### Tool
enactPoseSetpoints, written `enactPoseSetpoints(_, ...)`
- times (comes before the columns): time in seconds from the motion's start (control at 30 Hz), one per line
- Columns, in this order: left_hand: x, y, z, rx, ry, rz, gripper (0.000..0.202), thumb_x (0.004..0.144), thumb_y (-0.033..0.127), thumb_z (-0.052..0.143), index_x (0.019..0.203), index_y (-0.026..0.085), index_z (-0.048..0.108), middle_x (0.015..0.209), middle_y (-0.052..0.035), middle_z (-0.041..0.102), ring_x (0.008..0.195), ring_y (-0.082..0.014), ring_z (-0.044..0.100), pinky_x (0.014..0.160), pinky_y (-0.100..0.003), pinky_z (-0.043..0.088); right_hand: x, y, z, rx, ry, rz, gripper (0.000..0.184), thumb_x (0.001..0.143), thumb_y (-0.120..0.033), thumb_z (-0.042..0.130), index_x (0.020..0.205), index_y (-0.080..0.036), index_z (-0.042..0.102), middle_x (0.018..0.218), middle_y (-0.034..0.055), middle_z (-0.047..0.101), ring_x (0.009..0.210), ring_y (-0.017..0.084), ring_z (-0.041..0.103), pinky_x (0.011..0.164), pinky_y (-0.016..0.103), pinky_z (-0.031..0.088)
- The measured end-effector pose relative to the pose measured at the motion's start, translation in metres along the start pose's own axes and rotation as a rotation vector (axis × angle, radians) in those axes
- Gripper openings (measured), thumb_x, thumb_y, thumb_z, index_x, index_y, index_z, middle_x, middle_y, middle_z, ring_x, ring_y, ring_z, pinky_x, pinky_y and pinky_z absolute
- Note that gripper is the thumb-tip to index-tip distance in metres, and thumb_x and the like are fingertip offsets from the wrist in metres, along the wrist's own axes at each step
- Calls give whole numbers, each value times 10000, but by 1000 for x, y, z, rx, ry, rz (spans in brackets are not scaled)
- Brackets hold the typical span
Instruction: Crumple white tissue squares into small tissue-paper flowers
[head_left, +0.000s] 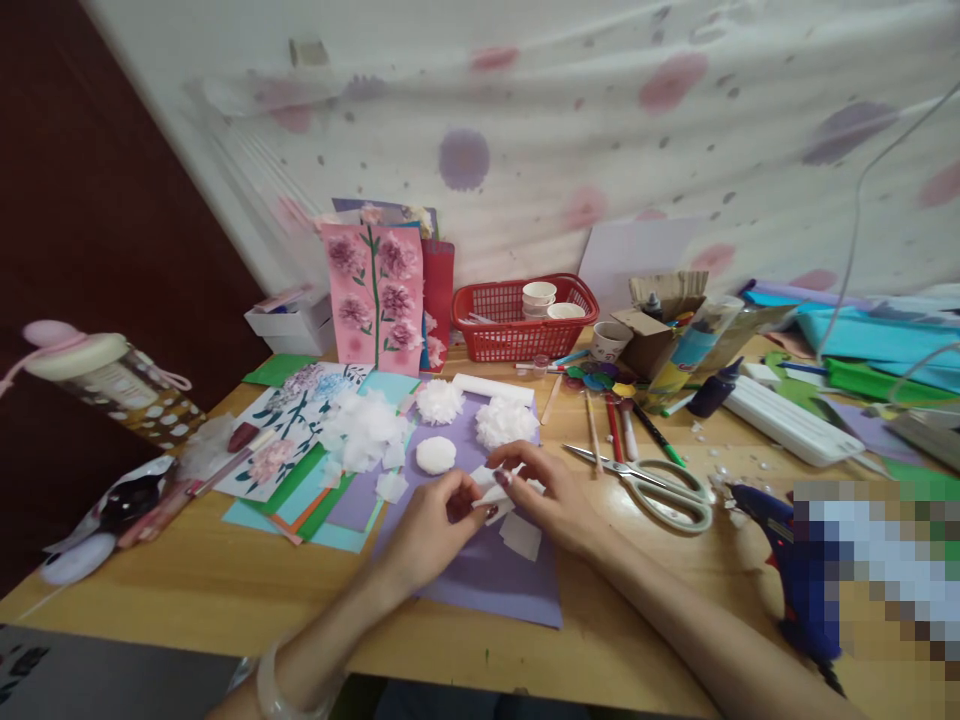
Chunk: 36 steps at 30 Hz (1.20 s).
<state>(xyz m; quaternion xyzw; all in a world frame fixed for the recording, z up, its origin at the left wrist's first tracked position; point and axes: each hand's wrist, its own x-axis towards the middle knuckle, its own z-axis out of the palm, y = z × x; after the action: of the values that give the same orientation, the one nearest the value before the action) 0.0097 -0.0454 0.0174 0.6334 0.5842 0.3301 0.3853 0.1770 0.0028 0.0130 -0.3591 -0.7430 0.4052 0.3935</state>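
My left hand (433,528) and my right hand (556,500) meet above a purple sheet (495,592). Thumb and fingers of both are pinched on a small piece of white tissue paper (490,490) between them. More white paper pieces (521,537) lie below my right hand. Just beyond my hands are two ruffled white paper flowers, one at the left (439,402) and one at the right (505,423), and a flat white round disc (436,456). A loose heap of white tissue pieces (364,430) spreads to the left.
Scissors (660,490) and a blue glue gun (787,570) lie at the right. Behind stand a red basket (517,340) with paper cups and a pink flower card (375,300). A bottle (112,380) stands at the left. Pens and a dark glue bottle (714,390) are right of centre.
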Motion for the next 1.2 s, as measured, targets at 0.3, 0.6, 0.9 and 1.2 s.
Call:
enactPoseSetpoints(0.3,-2,-29,-55,566,233,137,144,774,236,585,916,214,569,931,-47,623,893,-239,583,808,-370,456,0,2,7,105,50,131,389,830,-536,542,638,-209,453,524,-28,513,492,123,483,472,232,374)
enactPoseSetpoints(0.6,-5,-69,-93,793,43,178,195,913,228,353,815,197,519,852,-50,562,813,-214,570,755,-357,465,0,5,12,249,78,209,397,787,-549,584,655,-211,423,523,-47,478,470,103,445,444,215,328)
enactPoseSetpoints(0.9,33,-89,-116,1000,257,327,378,868,386,505,1203,213,534,1377,-158,379,1258,-347,383,1001,-518,347,2,3,10,210,121,205,359,783,-503,577,638,-212,426,521,-38,476,461,104,421,432,219,289)
enactPoseSetpoints(1.2,74,-103,-141,949,163,349,328,914,206,349,1066,187,639,973,-94,603,955,-234,577,877,-368,463,2,7,10,159,126,198,315,794,-461,565,661,-199,452,544,-30,476,484,112,434,458,227,304)
